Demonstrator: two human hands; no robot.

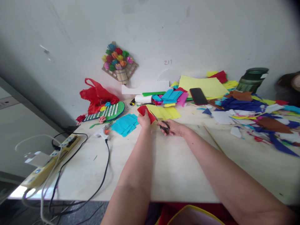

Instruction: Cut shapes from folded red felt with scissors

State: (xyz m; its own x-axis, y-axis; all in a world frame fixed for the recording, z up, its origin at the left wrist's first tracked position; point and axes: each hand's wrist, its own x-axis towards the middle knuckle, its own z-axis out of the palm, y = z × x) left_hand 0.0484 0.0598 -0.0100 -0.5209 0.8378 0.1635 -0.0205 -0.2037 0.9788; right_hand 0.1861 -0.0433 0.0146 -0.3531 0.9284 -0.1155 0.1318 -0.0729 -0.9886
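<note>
My left hand [144, 120] is closed on a piece of red paper [152, 117] above the middle of the table. In my right hand [173, 127] are black-handled scissors [164, 126], their blades pointing up and left at the red paper's right edge. Whether the blades are cutting into it I cannot tell. Yellow paper pieces [170, 113] lie on the table just behind both hands. Left of my left hand is a loose stack of blue paper pieces [125, 124].
A glue gun [103, 132] and its cord lie left, near a power strip [53, 159]. Behind are a red plastic bag [98, 93] and a green decorated board [118, 109]. A phone [198, 96], paper scraps [255, 109], a wooden stick [214, 139] and a dark green bottle [252, 80] are right.
</note>
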